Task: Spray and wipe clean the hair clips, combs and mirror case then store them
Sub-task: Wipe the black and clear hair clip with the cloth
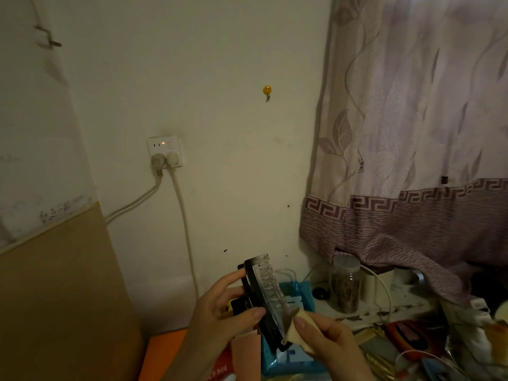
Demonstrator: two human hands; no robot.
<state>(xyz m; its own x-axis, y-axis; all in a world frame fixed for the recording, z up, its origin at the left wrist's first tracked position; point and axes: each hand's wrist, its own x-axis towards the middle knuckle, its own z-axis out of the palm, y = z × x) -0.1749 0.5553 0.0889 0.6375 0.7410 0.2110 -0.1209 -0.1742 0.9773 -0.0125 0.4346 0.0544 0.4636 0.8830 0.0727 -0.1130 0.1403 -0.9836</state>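
Dim room, head view tilted up at the wall. I log one cream wall, filling most of the frame. One mauve patterned curtain hangs at right, its hem draped over the clutter below. One tan board leans at lower left. One white double socket on the wall carries two plugs, and two pale cables drop from them; a small orange light glows on its face. One yellow smiley hook sits higher up, alone.

Lower right: one clear lidded jar with dark contents stands on a cluttered ledge under the curtain hem. One blue plastic basket is just behind the hands. Other items there are too dark for me to count.

Two hands in view, both raised in front of the basket. My left hand comes up from the bottom edge, thumb and fingers curled around a bundle held upright and slightly tilted: one black comb with one clear hair clip lying along its right face. I cannot tell if more pieces are stacked behind. My right hand pinches one small beige cloth between thumb and fingers, folded, its tip touching the lower end of the bundle.
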